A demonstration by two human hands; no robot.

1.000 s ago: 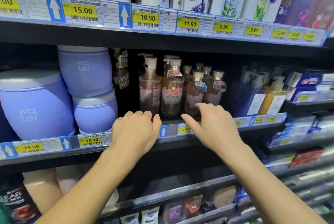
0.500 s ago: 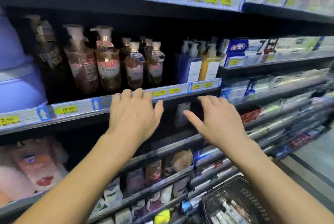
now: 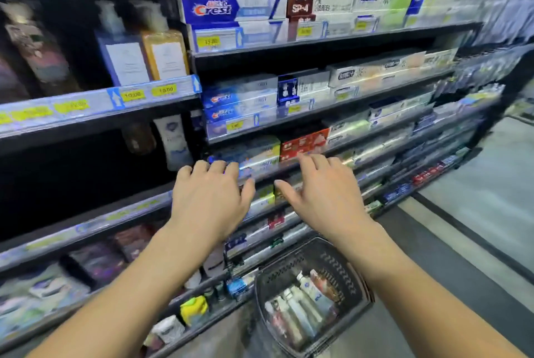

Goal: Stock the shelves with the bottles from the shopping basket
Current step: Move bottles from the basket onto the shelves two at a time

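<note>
A dark mesh shopping basket (image 3: pixel 357 285) stands on the floor at the bottom right, below my hands. Several bottles and tubes (image 3: pixel 300 304) lie inside it, white, pink and blue. My left hand (image 3: pixel 209 201) and my right hand (image 3: pixel 323 195) hover side by side, palms down, fingers spread and empty, in front of the shelves. Pump bottles (image 3: pixel 144 54), one blue and one amber, stand on the upper left shelf (image 3: pixel 95 109) behind yellow price tags.
Toothpaste boxes (image 3: pixel 234 8) fill the tiers of shelves on the right. Lower shelves (image 3: pixel 72 271) at left hold pouches and small packs. The grey aisle floor (image 3: pixel 476 213) runs along the right side. The view is blurred by motion.
The view has swung right and down, away from the purple tubs and pink pump bottles. The basket has come fully into view. Both hands stay empty and have dropped lower along the shelves.
</note>
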